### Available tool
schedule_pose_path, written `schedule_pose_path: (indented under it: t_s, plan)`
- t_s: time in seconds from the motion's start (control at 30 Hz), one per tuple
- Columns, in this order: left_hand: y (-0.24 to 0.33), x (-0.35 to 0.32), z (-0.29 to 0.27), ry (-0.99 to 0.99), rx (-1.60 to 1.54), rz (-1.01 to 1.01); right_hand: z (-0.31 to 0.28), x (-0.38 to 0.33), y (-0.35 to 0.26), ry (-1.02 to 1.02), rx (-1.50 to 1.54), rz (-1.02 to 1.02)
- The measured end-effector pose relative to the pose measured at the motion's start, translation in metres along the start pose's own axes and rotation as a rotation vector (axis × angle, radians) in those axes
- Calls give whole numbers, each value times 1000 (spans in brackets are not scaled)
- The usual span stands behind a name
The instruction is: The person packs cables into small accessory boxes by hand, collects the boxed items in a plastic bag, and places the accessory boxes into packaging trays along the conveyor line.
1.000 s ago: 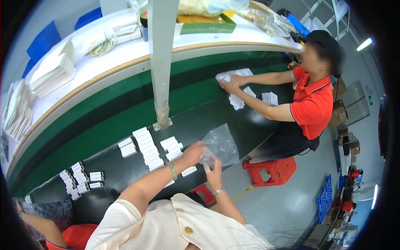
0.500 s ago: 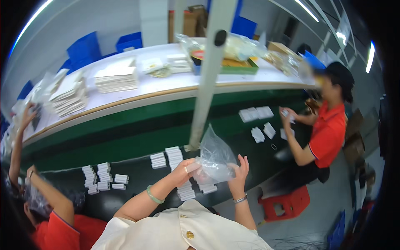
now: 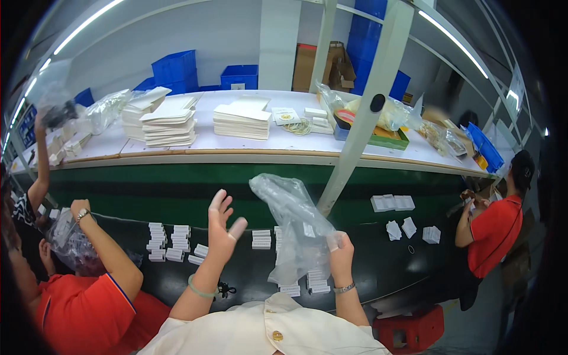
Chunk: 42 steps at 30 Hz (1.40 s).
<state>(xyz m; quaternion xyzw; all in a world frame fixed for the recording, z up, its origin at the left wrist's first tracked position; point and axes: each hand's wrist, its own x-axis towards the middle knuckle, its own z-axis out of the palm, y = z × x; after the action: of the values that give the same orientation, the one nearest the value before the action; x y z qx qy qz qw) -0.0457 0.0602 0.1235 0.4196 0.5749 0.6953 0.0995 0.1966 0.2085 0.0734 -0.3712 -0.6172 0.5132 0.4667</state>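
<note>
Over the black desk (image 3: 373,254), right hand (image 3: 341,255) grip clamped on clear plastic bag (image 3: 290,207); left hand (image 3: 222,232) grip spread wide, near it.

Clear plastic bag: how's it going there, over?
Right hand gripping clear plastic bag. Left hand open, empty. Bag partly hiding white boxes behind it.
</note>
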Motion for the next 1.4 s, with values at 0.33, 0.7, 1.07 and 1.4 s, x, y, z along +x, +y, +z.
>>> schedule_pose_path:
  t_s: [0.33, 0.7, 1.07, 1.4]
  plan:
    - [6, -33, 20, -786, 925, 540, 13, -28, -41, -731, -583, -549]
    - [-6, -14, 26, -746, 950, 480, -54, -38, -11, -677, -951, -136]
    - [9, -19, 42, -639, 723, 252, -96, -58, 10, -302, -808, -168]
    - [-7, -45, 44, -760, 535, -31, -90, -49, 20, 89, -355, -21]
